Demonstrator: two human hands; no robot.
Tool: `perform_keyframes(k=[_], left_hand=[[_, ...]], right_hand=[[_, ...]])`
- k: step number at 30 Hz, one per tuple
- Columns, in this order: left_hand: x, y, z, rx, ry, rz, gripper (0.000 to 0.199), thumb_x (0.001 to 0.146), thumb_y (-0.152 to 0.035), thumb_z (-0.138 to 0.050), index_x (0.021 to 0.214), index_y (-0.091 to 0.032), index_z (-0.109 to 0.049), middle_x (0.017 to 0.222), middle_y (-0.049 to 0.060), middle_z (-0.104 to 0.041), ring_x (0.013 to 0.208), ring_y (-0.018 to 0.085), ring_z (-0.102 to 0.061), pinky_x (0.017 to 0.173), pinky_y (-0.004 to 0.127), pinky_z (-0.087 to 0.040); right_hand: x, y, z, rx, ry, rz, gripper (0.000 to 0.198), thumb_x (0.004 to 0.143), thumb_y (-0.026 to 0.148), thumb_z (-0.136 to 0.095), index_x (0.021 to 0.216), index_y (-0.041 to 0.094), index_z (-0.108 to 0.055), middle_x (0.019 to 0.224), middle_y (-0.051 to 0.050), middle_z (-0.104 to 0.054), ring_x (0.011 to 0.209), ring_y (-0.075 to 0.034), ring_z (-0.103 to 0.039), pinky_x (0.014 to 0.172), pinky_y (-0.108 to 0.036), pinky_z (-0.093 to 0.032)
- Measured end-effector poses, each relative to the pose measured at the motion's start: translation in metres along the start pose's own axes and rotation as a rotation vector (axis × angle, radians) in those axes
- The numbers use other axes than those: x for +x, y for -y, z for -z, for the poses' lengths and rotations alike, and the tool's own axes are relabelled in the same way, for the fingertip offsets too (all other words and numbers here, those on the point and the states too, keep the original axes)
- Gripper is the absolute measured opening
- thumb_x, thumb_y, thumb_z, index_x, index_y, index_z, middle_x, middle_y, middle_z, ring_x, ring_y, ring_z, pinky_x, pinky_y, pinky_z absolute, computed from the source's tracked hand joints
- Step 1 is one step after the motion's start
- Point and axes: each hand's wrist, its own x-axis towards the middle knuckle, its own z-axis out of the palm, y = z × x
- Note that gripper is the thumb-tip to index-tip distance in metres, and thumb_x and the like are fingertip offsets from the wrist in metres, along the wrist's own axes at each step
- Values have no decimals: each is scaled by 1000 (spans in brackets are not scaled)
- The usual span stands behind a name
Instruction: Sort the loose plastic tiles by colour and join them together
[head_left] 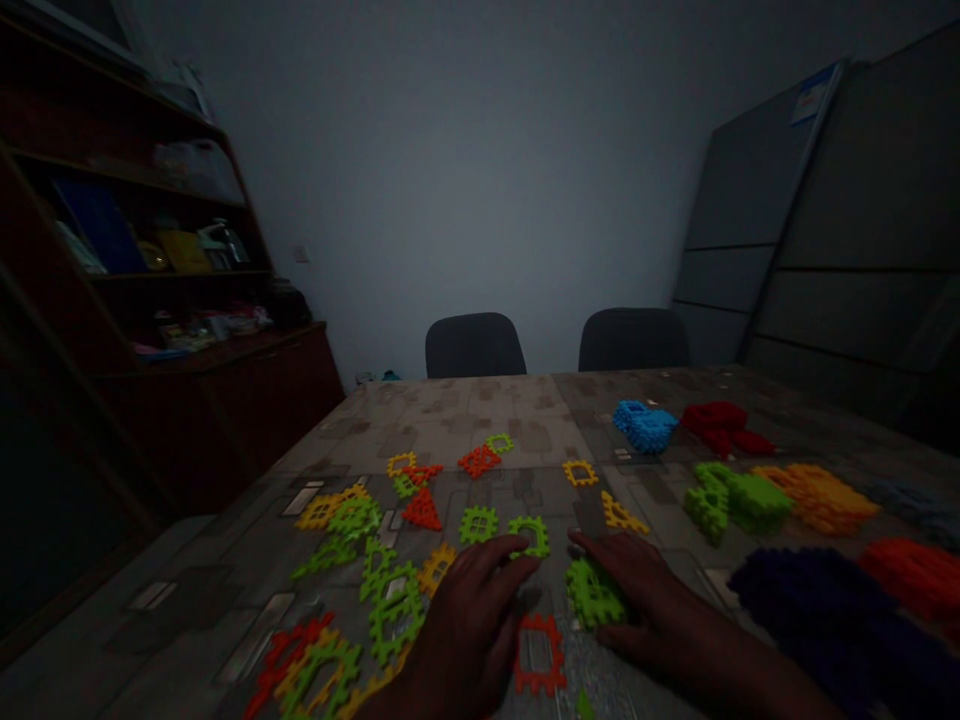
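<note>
"On the table (pixel 510 405), what's biggest?"
"The dark blue pile (pixel 817 600), at the right."
"And the left hand (pixel 480 605)?"
"Thumb and forefinger apart."
"The right hand (pixel 637 580)?"
"Closed on the green stack (pixel 592 592), thumb at its near edge."
"Smaller things?"
"A red frame (pixel 556 655), flat between them, then a green frame (pixel 543 538) at the left fingertips; touching, I can't tell."

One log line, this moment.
left hand: at green arch, contact unclear | right hand: at green stack, grip unclear | orange frame: between hands
</note>
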Motion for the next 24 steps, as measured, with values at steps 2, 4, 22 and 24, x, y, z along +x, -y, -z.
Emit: perform_keyframes(k=[2, 4, 22, 24], left_hand=[[0, -1, 1, 0, 0, -9, 48, 93, -7, -47, 138, -24, -52, 137, 14, -62, 124, 28, -63, 99, 46, -58], [1, -2, 3, 5, -3, -18, 49, 92, -7, -46, 138, -24, -52, 137, 14, -63, 123, 28, -63, 98, 46, -59], [-8, 7, -6, 13, 18, -25, 47, 95, -10, -46, 139, -25, -52, 141, 13, -60, 127, 27, -61, 101, 45, -57], [-8, 8, -6, 17, 16, -30, 45, 96, -12, -45, 139, -25, -53, 141, 14, -60, 128, 27, -61, 101, 45, -57]], right_hand=[[0, 4, 1, -12, 30, -42, 81, 81, 28, -68, 157, 26, -42, 159, -12, -46, 149, -34, -34, 122, -56, -25], [0, 8, 2, -22, 49, -51, 83, 79, 26, -68, 157, 24, -41, 159, -13, -45, 149, -34, -35, 122, -56, -25], [1, 13, 6, -9, 134, -86, 88, 78, 27, -69, 160, 26, -37, 162, -12, -40, 151, -36, -27, 123, -56, -19], [0, 11, 3, -17, 122, -75, 87, 78, 28, -69, 159, 25, -37, 161, -13, -42, 151, -36, -29, 123, -56, -21]])
